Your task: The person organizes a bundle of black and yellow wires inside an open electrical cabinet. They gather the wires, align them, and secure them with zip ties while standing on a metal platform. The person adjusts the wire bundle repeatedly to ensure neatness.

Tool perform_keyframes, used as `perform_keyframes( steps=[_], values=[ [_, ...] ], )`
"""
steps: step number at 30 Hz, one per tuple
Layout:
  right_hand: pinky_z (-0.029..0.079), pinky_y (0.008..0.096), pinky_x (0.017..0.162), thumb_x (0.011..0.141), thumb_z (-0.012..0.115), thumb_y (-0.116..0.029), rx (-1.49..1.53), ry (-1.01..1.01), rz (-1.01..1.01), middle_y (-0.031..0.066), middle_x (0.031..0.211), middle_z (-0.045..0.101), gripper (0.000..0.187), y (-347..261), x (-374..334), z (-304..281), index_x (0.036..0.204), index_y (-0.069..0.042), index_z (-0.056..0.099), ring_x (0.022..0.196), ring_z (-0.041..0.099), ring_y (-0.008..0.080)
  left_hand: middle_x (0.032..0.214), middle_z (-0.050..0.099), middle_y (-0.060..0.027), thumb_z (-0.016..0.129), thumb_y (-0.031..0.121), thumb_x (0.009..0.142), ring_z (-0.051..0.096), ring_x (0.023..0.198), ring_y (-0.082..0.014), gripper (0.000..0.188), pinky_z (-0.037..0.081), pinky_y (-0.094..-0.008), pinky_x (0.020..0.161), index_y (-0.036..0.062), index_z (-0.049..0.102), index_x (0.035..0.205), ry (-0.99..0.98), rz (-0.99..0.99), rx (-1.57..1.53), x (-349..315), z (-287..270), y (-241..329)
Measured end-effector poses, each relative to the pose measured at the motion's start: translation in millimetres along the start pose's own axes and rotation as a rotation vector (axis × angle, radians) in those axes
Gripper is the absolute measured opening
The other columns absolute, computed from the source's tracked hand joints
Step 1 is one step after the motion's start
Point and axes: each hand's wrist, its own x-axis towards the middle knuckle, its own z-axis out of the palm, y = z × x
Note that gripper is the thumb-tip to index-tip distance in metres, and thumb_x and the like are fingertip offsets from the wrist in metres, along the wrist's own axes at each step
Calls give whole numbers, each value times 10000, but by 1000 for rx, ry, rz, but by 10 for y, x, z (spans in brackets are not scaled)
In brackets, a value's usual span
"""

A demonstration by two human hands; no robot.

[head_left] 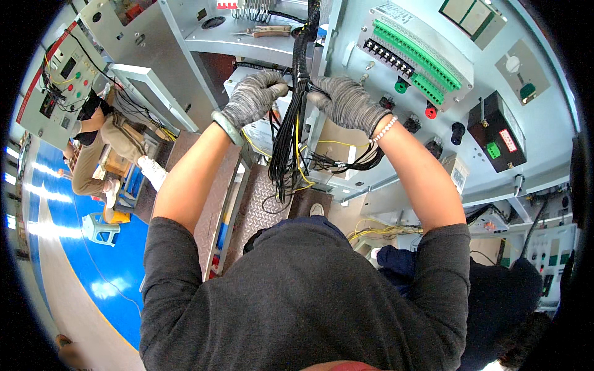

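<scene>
A thick bundle of black wires [301, 59] runs down from the cabinet, its loose lower ends [284, 151] fanning out with a yellow wire [299, 142] among them. My left hand [257, 98], in a grey knit glove, is closed in a pinch at the left side of the bundle. On the other side my right hand [349, 105], gloved alike, is also pinched closed, its fingertips close against the wires. What the fingertips grip is too small to make out. A branch of black wires [359, 162] curves off below my right hand.
The right-hand panel carries a green terminal block [417, 52] and a black box [498, 131]. Pliers [269, 31] lie on the shelf above. A person sits at far left near a stool [101, 229]; another person in dark clothes [504, 303] is close at lower right.
</scene>
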Motion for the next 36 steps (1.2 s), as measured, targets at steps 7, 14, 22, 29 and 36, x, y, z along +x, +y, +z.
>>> perform_keyframes(
  steps=[7, 14, 22, 29, 36],
  values=[
    [468, 461, 764, 844, 513, -315, 18, 10, 66, 219, 854, 614, 325, -22, -22, -4, 1003, -37, 572, 830, 592, 380, 749, 592, -59, 531, 308, 873, 557, 664, -128, 324, 478, -271, 618, 2, 618, 934, -92, -172, -239, -63, -102, 593],
    [482, 404, 786, 839, 506, -402, -90, -68, 198, 177, 945, 628, 372, -216, 4, -116, 988, -80, 619, 886, 602, 335, 843, 604, -193, 497, 327, 893, 580, 835, -343, 351, 461, -405, 754, 4, 598, 986, -132, 332, 556, -28, 48, 1097],
    [487, 430, 755, 811, 554, -272, 9, 7, 172, 194, 910, 633, 257, 4, -27, -19, 927, -58, 633, 838, 616, 354, 830, 616, -139, 616, 268, 835, 589, 788, -232, 322, 463, -354, 711, -3, 579, 1005, -142, 465, 137, -685, 7, 917],
    [472, 441, 761, 900, 402, -403, 136, -5, 340, 237, 844, 617, 453, 36, -13, 18, 899, -12, 632, 812, 601, 388, 981, 631, -196, 603, 253, 835, 622, 873, -309, 342, 482, -391, 750, 33, 574, 1094, -149, -445, 383, -2369, -197, -1616],
    [479, 429, 733, 884, 434, -382, 139, 61, 320, 241, 819, 614, 410, 90, -54, 62, 918, -19, 620, 778, 604, 383, 1019, 620, -191, 530, 158, 833, 591, 960, -314, 253, 460, -373, 826, 12, 585, 1033, 108, -1370, 448, -5237, -5, -2930]
  ],
)
